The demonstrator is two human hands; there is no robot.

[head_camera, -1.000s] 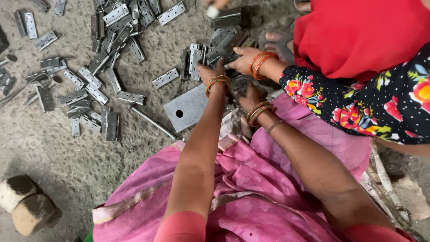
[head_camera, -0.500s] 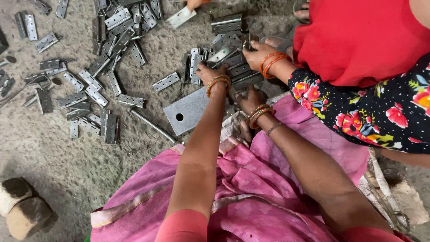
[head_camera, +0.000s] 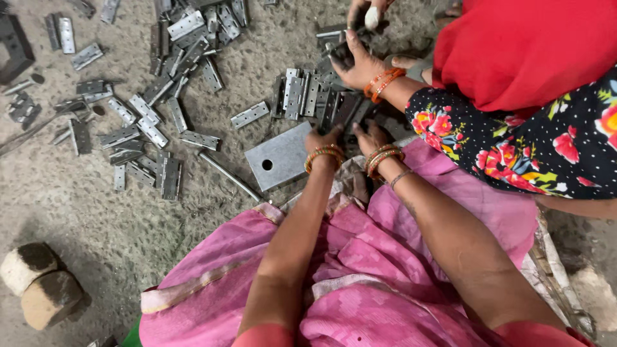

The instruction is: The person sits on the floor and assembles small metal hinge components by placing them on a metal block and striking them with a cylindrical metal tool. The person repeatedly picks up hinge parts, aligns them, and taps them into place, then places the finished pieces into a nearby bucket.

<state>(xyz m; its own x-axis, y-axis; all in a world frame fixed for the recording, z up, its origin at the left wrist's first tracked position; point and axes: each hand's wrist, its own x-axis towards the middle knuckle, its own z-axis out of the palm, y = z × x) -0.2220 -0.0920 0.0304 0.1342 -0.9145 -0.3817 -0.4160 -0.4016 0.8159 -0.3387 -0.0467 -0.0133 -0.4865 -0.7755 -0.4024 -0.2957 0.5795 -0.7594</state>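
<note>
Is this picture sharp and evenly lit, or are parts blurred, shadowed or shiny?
Head view: soft, even light; faint shadows under the left hand and right hand. The metal hinges and the flat plate show a dull sheen, no harsh glare. Centre fairly sharp; the two blocks at the corner look slightly soft.

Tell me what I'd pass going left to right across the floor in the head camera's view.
Two stone blocks → scattered hinges → thin rod → square plate with a hole → left hand → right hand → co-worker's floral sleeve.
</note>
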